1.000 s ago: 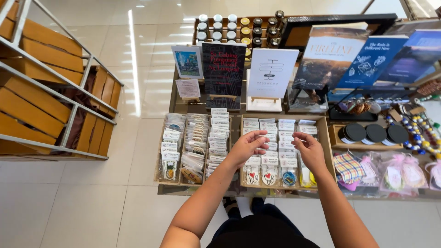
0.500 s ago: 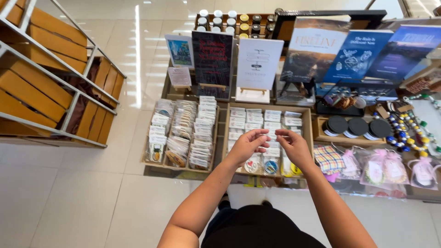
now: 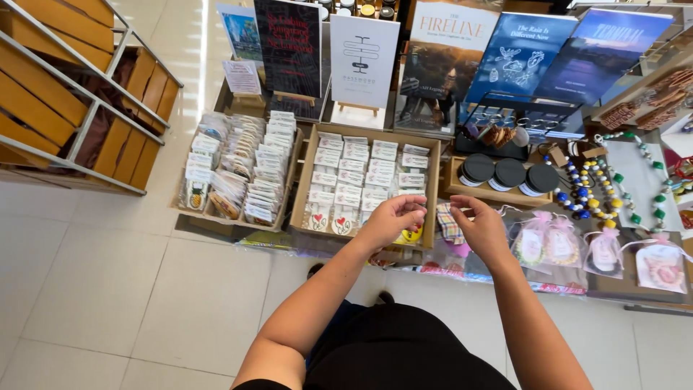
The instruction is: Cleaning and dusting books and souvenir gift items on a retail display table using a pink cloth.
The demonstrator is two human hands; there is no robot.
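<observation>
Both hands have drawn back from the middle of the cardboard tray toward its near right corner since the earlier frame, and the view has shifted so the display sits higher and larger.

Left to right: a wooden slatted rack with metal rails [image 3: 65, 101] stands at the far left on the tiled floor. Beside it, an open box of small packaged trinkets [image 3: 242, 170] holds rows of clear bags with white card tops. Next comes the cardboard tray [image 3: 302, 180], filled with rows of small white-carded packets [image 3: 357, 173].

The left hand [image 3: 390, 217] hovers over the tray's near right corner, fingers curled inward with thumb and fingertips close together; whether it pinches a packet cannot be told. A yellow round item [image 3: 412, 234] shows just beneath it. The right hand [image 3: 482, 227] is just beside the tray's right wall, fingers loosely bent and thumb forward, with nothing visibly held. Between the hands lies a checked cloth piece [image 3: 449, 220].

Further right, three black round lids [image 3: 509, 173] sit in a wooden holder, then strings of coloured beads [image 3: 599, 184], and small sheer gift bags with pink bows [image 3: 570, 245]. Upright books and signs [image 3: 447, 58] line the back.
</observation>
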